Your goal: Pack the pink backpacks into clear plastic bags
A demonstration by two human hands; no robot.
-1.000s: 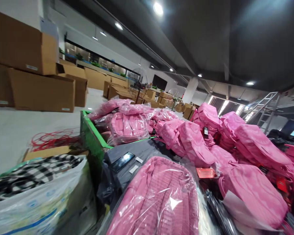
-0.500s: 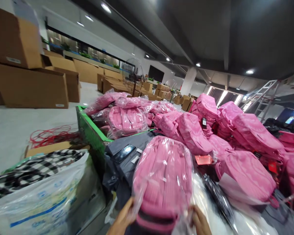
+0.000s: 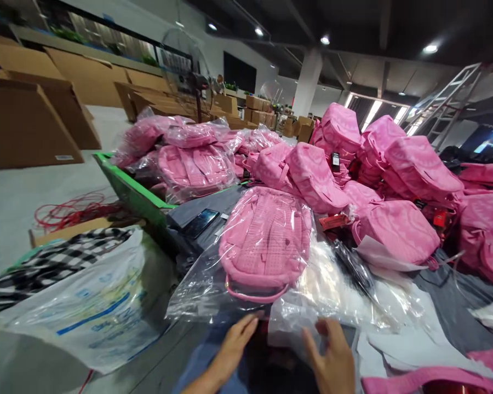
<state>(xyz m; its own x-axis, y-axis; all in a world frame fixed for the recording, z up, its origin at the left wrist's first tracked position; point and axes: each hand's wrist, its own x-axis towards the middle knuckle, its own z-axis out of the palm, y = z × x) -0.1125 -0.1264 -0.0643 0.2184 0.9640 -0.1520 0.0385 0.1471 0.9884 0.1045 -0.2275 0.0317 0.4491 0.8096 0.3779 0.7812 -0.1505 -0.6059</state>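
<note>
A pink backpack [image 3: 267,241] lies in a clear plastic bag [image 3: 201,290] on the dark grey surface, its top handle towards me. The bag's loose open end spreads out on the near side. Just below that end is my left hand [image 3: 234,345], fingers stretched out and nothing seen in them. My right hand [image 3: 332,353] hovers at the near edge by a crinkled translucent sheet [image 3: 291,325], thumb and fingers apart. Whether its fingertips touch the sheet cannot be made out.
Pink backpacks [image 3: 320,178] are piled behind and to the right. Bagged ones [image 3: 193,169] fill a green-rimmed bin [image 3: 131,186]. A phone [image 3: 201,223], white paper sheets [image 3: 419,339] and clear bags [image 3: 332,273] lie around. At left stand a white sack [image 3: 94,312] and cardboard boxes [image 3: 28,120].
Both hands have let go of the bag's sides and drawn in towards its near end. The bagged backpack now lies flat, its loose plastic spread out. The camera has tilted down.
</note>
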